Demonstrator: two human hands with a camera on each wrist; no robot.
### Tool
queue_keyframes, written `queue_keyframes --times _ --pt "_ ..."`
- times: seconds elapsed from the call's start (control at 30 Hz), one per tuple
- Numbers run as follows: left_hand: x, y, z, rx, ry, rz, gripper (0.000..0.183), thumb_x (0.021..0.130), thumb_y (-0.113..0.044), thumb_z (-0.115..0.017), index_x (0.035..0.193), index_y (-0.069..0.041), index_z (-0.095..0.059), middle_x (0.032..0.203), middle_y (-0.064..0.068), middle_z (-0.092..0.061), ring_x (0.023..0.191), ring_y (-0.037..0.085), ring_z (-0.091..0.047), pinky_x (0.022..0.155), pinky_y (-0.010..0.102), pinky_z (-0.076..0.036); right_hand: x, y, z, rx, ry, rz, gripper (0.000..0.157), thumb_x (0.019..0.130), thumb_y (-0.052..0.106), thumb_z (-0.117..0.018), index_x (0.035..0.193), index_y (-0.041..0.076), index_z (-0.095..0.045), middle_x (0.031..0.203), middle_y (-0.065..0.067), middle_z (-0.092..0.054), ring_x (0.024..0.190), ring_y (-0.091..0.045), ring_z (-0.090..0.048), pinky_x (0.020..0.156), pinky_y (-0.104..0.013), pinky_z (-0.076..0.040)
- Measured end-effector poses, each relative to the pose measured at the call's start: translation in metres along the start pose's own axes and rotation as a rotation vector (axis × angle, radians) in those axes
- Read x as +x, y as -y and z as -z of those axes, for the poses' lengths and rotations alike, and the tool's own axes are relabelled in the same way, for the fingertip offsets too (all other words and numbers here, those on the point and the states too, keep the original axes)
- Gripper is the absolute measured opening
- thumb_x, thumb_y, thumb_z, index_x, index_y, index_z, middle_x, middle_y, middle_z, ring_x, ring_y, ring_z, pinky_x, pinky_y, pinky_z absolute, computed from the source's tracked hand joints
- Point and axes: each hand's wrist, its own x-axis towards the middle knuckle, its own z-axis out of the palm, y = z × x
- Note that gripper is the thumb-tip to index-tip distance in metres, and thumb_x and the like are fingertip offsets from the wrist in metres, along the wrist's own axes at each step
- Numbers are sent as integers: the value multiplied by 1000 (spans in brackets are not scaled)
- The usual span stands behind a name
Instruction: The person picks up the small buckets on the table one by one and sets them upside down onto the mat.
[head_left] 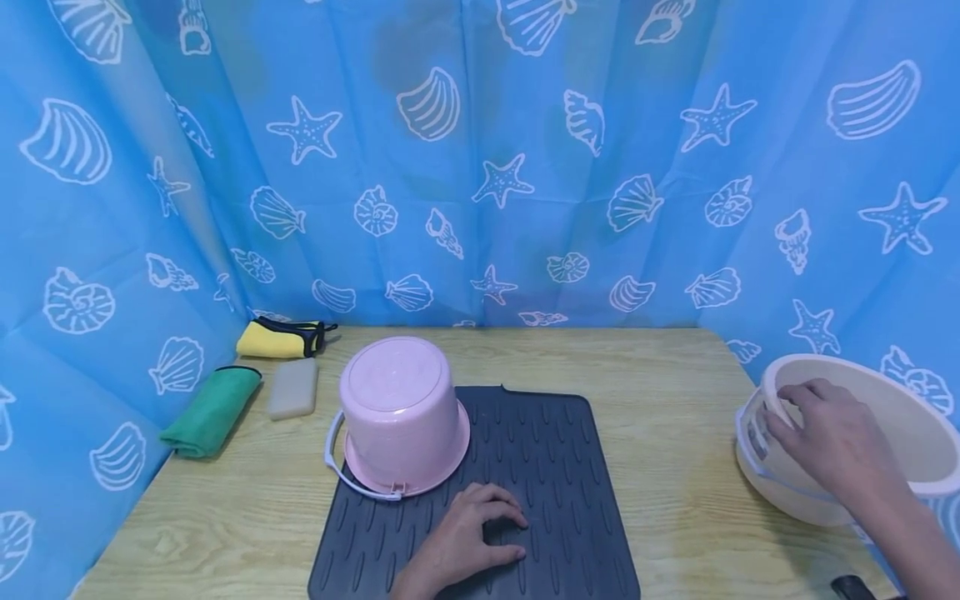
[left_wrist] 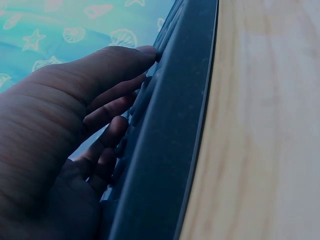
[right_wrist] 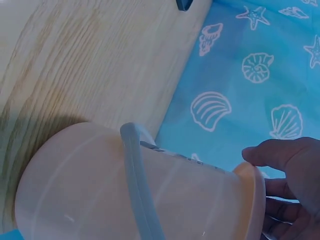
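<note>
My right hand (head_left: 843,433) grips the rim of a large cream bucket (head_left: 795,492) at the table's right side. In the right wrist view the thumb lies on the outside of the rim and the other fingers reach behind it; the bucket's pale blue handle (right_wrist: 140,185) hangs against its wall. My left hand (head_left: 472,537) rests on a dark grey ridged mat (head_left: 555,492), fingers loosely bent and nothing between them. Just beyond it a pink bucket (head_left: 401,417) stands upside down on the mat's far left part, its pale handle (head_left: 360,487) lying around the rim.
Along the left of the wooden table (head_left: 660,392) lie a rolled green cloth (head_left: 213,412), a pale grey block (head_left: 293,388) and a yellow-and-black rolled cloth (head_left: 277,340). A small black object (head_left: 852,587) shows at the near right edge. A blue shell-patterned curtain (head_left: 480,167) surrounds the table.
</note>
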Motion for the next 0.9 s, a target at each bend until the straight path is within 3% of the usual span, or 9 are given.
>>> queue_keyframes --times 0.17,0.27,0.43,0.57,0.63,0.73,0.9 --pt "1 0 0 -13 5 6 22 85 -39 -80 105 -32 -75 116 -22 -58 111 5 -49 98 40 -42 -1 2 2 23 62 -77 25 78 13 -76 81 -9 -65 66 -13 -50 56 -26 -44 49 -40 -38" --pt "2 1 0 -21 15 17 22 85 -40 -80 105 -33 -75 116 -23 -57 111 5 -48 98 40 -42 -2 6 5 52 89 -125 17 79 10 -72 73 -4 -64 61 -4 -45 52 -19 -37 44 -33 -31" --pt "2 3 0 -23 18 18 23 85 -42 -79 106 -34 -74 116 -23 -57 110 4 -48 97 39 -42 -3 10 9 62 38 -127 16 76 4 -68 65 -2 -58 59 -5 -44 49 -18 -36 40 -32 -29" --pt "2 3 -1 -25 14 10 23 85 -41 -79 106 -33 -74 116 -23 -57 110 5 -48 98 40 -42 -3 12 13 72 -17 -114 18 74 5 -71 71 -9 -60 61 -10 -51 49 -16 -38 40 -31 -31" --pt "2 3 -1 -23 12 6 22 85 -41 -79 106 -33 -74 116 -23 -58 110 4 -48 98 40 -42 -2 13 16 89 -17 -134 24 74 7 -74 82 -13 -65 66 -16 -58 50 -16 -43 41 -32 -35" --pt "2 3 -1 -23 13 10 22 85 -40 -79 106 -33 -74 116 -23 -57 110 4 -48 98 40 -42 2 18 20 117 -17 -175 26 74 7 -76 85 -14 -65 71 -21 -64 51 -17 -48 42 -32 -37" --pt "2 3 0 -30 23 21 22 85 -40 -79 106 -33 -75 116 -23 -57 110 4 -48 98 40 -41 6 26 25 176 -112 -166 24 75 10 -74 86 -10 -67 70 -18 -65 49 -7 -44 42 -27 -34"
